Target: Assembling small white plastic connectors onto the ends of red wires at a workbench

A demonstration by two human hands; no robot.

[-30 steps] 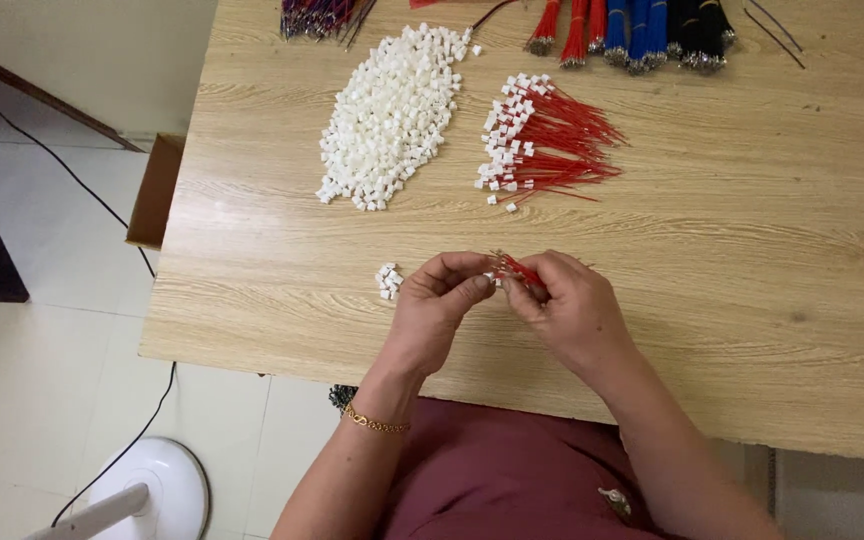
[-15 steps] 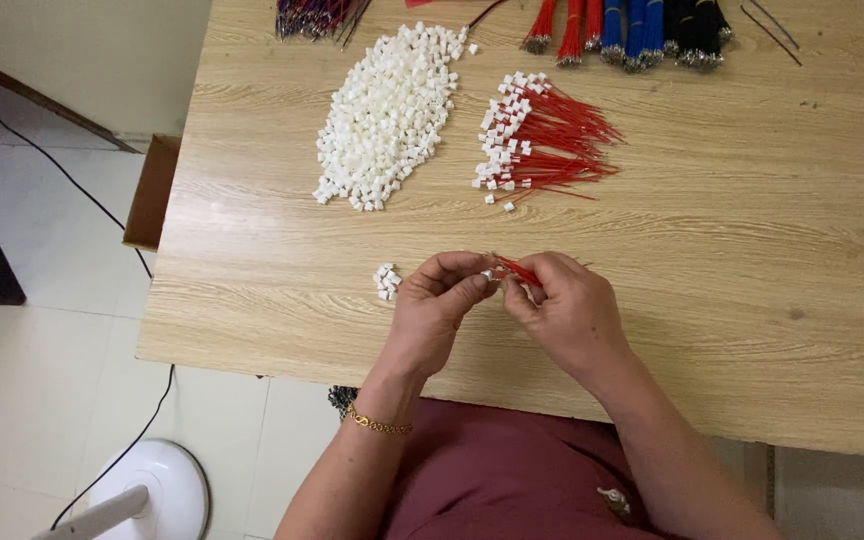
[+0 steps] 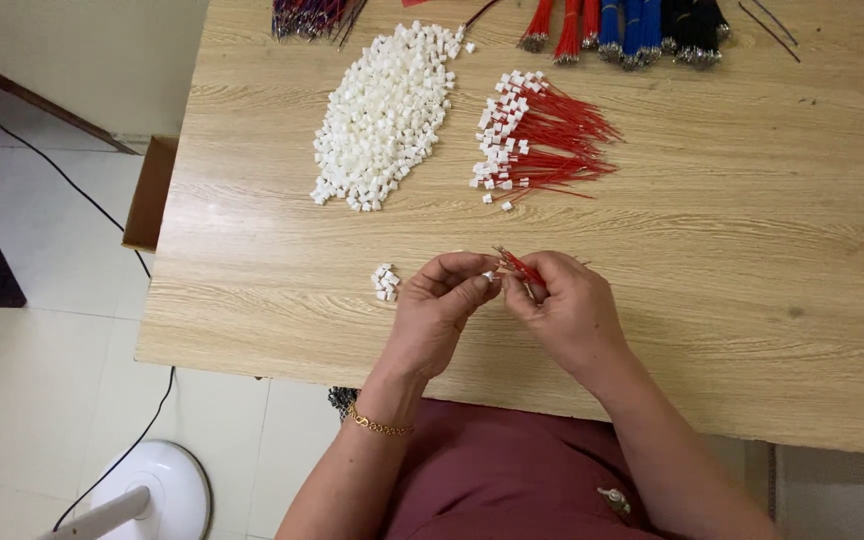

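Observation:
My left hand (image 3: 437, 310) pinches a small white plastic connector (image 3: 489, 275) between thumb and fingertips. My right hand (image 3: 567, 305) grips a few thin red wires (image 3: 518, 265), whose ends meet the connector between both hands. Both hands hover just above the near part of the wooden table (image 3: 752, 250). A tiny cluster of white connectors (image 3: 384, 283) lies just left of my left hand.
A big heap of white connectors (image 3: 387, 115) lies farther back, with a pile of red wires fitted with white connectors (image 3: 537, 135) to its right. Bundles of red, blue and black wires (image 3: 632, 25) line the far edge. A white fan base (image 3: 147, 495) stands on the floor.

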